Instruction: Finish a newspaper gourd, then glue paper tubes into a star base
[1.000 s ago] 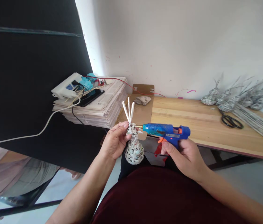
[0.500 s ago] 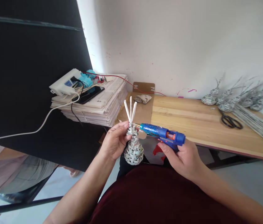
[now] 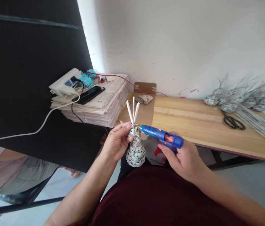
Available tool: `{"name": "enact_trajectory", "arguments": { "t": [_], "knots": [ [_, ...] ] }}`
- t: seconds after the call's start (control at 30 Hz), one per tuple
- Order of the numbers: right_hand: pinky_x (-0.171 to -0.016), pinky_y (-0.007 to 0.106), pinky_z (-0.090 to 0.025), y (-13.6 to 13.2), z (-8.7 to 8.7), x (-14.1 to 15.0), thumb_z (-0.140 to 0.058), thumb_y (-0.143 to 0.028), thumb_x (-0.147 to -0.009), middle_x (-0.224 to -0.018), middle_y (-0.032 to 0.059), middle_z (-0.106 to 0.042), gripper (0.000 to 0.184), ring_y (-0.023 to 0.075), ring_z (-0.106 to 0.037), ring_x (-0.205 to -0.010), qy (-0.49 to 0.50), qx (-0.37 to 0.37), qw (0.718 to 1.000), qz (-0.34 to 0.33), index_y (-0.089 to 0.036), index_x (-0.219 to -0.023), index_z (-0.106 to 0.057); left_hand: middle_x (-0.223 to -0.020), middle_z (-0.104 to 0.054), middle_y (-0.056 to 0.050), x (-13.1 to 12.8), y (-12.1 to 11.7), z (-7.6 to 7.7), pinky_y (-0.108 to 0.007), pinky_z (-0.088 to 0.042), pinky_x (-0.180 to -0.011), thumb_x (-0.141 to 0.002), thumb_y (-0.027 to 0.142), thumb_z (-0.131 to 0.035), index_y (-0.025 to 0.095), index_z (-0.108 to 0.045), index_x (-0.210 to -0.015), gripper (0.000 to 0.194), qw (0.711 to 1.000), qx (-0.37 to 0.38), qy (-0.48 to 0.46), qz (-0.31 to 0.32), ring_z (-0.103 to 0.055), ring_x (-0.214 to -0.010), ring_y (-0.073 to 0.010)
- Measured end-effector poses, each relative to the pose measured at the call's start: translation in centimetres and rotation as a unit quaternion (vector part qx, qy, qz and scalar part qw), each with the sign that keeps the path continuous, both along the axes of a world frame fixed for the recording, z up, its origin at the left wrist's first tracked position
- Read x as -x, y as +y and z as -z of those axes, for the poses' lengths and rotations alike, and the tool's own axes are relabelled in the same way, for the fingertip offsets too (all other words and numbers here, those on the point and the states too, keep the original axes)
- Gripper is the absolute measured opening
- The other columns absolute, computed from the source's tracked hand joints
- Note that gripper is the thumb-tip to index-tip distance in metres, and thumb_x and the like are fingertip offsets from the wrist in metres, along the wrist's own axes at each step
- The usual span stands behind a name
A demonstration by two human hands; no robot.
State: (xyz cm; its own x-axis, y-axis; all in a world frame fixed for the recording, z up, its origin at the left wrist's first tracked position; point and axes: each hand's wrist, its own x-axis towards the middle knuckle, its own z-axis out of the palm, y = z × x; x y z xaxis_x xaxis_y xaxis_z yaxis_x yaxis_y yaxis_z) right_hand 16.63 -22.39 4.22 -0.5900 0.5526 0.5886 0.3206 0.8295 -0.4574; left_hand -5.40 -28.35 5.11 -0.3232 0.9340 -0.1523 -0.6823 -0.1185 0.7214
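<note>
My left hand [image 3: 119,139] pinches the neck of a small woven paper gourd [image 3: 135,153], made of rolled newspaper strips. The gourd hangs upright over my lap, its wide bulb at the bottom. Three paper strips [image 3: 133,111] fan up out of its top. In my right hand [image 3: 181,157] is a blue hot glue gun [image 3: 158,133] with a red trigger, its body pointing left. The gun's nozzle reaches the top of the gourd's neck, close to my left fingertips; whether any glue is coming out is too small to tell.
Newspapers [image 3: 92,110] are stacked at the left, bearing a power strip [image 3: 65,83] and a phone [image 3: 91,95]. On the wooden table [image 3: 181,113] lie scissors [image 3: 234,122], paper rods [image 3: 259,127] and several woven gourds [image 3: 213,98]. Another person [image 3: 21,175] sits at far left.
The gourd has shifted slightly right in my left hand. The glue gun has moved a little left and its rear end sits closer to the gourd.
</note>
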Motion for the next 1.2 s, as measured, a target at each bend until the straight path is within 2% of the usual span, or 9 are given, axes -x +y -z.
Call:
{"name": "enact_trajectory", "arguments": {
  "t": [0.27, 0.5, 0.67, 0.87, 1.0, 1.2],
  "knots": [
    [-0.062, 0.027, -0.046, 0.02, -0.29, -0.07, -0.058, -0.029, -0.095, -0.074, 0.0002, -0.062, 0.009, 0.0154, -0.061, -0.064, -0.027, 0.015, 1.000, 0.001, -0.021, -0.092, -0.056, -0.068, -0.070, -0.005, 0.09, -0.07, 0.15, -0.011, -0.054, -0.045, -0.080, 0.010, -0.069, 0.006, -0.072, -0.085, 0.007, 1.000, 0.000, -0.012, 0.013, -0.065, -0.053, -0.0083],
    [-0.060, 0.027, -0.044, 0.01, -0.28, 0.11, -0.057, -0.029, -0.096, -0.072, 0.0000, -0.060, 0.011, 0.0146, -0.058, -0.062, -0.033, -0.012, 0.999, 0.001, -0.020, -0.090, -0.054, -0.066, -0.069, -0.005, 0.01, -0.02, 0.21, -0.010, -0.053, -0.044, -0.083, 0.006, -0.064, 0.007, -0.071, -0.082, 0.008, 0.999, 0.005, -0.034, 0.016, -0.065, -0.051, -0.0085],
    [-0.060, 0.027, -0.044, 0.26, -0.11, 0.15, -0.056, -0.030, -0.096, -0.072, 0.0002, -0.060, 0.011, 0.0153, -0.058, -0.063, -0.038, -0.033, 0.999, 0.009, -0.020, -0.090, -0.054, -0.069, -0.070, -0.008, 0.10, -0.09, 0.12, -0.008, -0.051, -0.043, -0.087, 0.008, -0.059, 0.007, -0.070, -0.082, 0.013, 0.998, 0.005, -0.041, 0.036, -0.068, -0.056, -0.0107],
    [-0.060, 0.026, -0.044, 0.22, -0.15, -0.02, -0.058, -0.030, -0.095, -0.072, -0.0004, -0.061, 0.011, 0.0146, -0.059, -0.062, -0.040, -0.011, 0.999, 0.011, -0.020, -0.091, -0.055, -0.072, -0.070, -0.013, 0.22, -0.07, -0.10, -0.008, -0.051, -0.044, -0.092, 0.009, -0.051, 0.007, -0.068, -0.084, 0.019, 0.997, 0.016, -0.059, 0.057, -0.070, -0.062, -0.0136],
    [-0.061, 0.026, -0.043, 0.20, -0.13, 0.15, -0.057, -0.029, -0.096, -0.073, -0.0003, -0.060, 0.010, 0.0145, -0.059, -0.063, -0.044, -0.023, 0.999, 0.006, -0.020, -0.091, -0.054, -0.071, -0.069, -0.009, 0.32, -0.01, 0.10, -0.009, -0.052, -0.043, -0.091, 0.006, -0.050, 0.007, -0.067, -0.086, 0.018, 0.995, 0.017, -0.083, 0.054, -0.069, -0.057, -0.0120],
    [-0.061, 0.027, -0.043, 0.44, 0.06, -0.01, -0.056, -0.029, -0.096, -0.074, 0.0001, -0.060, 0.011, 0.0153, -0.059, -0.064, -0.052, -0.029, 0.998, 0.014, -0.021, -0.090, -0.054, -0.076, -0.068, -0.008, 0.53, -0.11, 0.38, -0.009, -0.051, -0.041, -0.091, 0.008, -0.051, 0.009, -0.063, -0.092, 0.012, 0.993, 0.042, -0.101, 0.044, -0.074, -0.071, -0.0190]
  ]
}}
